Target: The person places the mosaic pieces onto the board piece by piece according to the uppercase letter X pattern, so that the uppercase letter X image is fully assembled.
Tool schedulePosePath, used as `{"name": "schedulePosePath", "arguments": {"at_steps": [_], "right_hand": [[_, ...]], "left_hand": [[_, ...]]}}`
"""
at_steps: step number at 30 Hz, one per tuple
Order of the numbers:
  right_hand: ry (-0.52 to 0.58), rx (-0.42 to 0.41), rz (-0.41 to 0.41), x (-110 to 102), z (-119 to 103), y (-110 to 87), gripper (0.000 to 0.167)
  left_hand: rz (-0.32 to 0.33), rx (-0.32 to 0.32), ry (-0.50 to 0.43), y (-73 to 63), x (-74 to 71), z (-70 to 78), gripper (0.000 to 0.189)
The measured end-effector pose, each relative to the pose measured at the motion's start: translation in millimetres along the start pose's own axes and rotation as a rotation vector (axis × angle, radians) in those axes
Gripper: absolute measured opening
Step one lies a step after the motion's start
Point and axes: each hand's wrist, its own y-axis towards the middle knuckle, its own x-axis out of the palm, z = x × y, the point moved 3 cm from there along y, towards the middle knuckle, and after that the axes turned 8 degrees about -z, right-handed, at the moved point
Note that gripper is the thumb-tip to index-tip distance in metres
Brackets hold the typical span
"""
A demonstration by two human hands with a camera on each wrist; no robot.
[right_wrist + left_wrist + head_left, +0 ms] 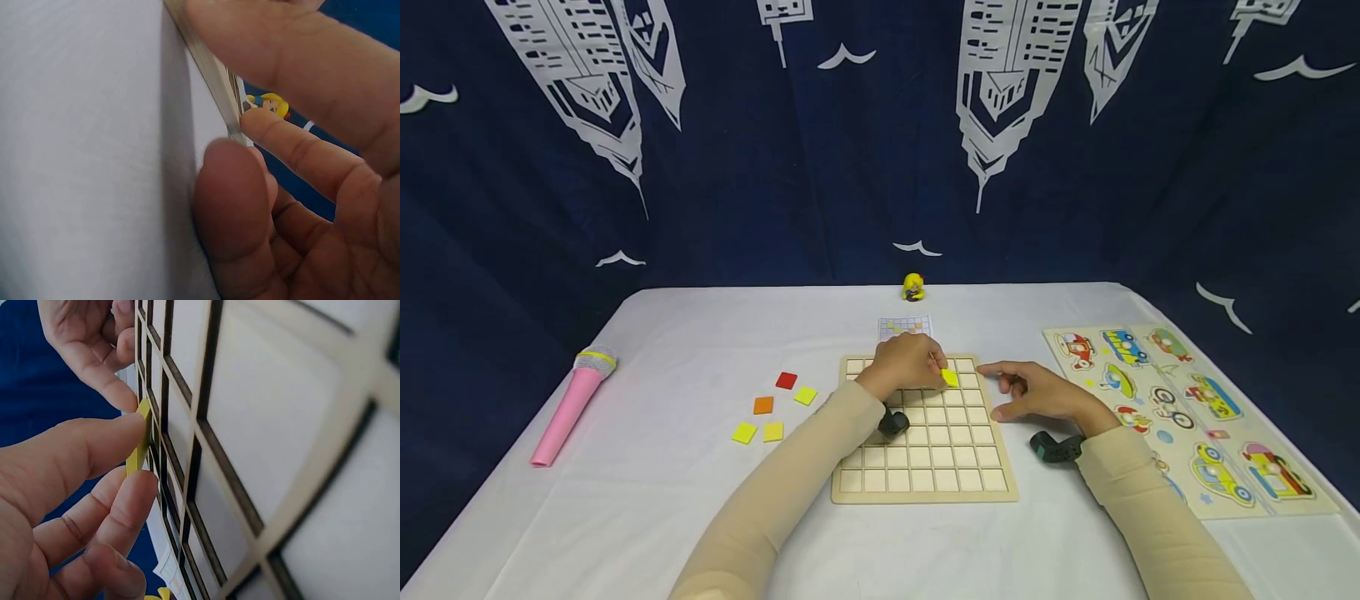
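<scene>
A wooden grid board (925, 497) lies on the table, its cells pale. My left hand (904, 363) reaches over the board's upper part and pinches a yellow square tile (950, 378) between thumb and fingers. In the left wrist view the tile (139, 442) stands on edge, right at the grid's dividers. My right hand (1037, 392) is beside the board's right side, index finger stretched to the top corner and thumb at the edge. The right wrist view shows its fingertips along the board's rim (215, 81), with nothing held.
Left of the board lie a red tile (786, 381), an orange tile (763, 405) and several yellow ones. Behind it are a printed grid card (904, 325) and a small yellow-haired figurine (913, 287). A pink microphone (571, 407) lies far left; a vehicle puzzle board (1187, 417) lies right.
</scene>
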Motion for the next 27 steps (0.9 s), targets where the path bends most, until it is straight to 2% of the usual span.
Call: {"name": "schedulePosePath", "arguments": {"at_steps": [8,16,21,27], "right_hand": [[0.006,0.012,0.002,0.4,0.0,0.5,0.076],[0.011,0.009,0.000,0.1,-0.5,0.4,0.075],[0.011,0.009,-0.004,-0.8,-1.1,0.8,0.075],[0.013,0.016,-0.005,0.1,-1.4,0.7,0.076]], "left_hand": [[-0.022,-0.025,0.013,4.3,3.8,-0.6,0.020],[-0.036,-0.020,0.013,0.6,1.7,0.2,0.025],[-0.038,-0.008,0.034,-6.7,-1.9,4.2,0.029],[-0.019,0.018,0.037,-24.6,-9.7,8.4,0.030]]}}
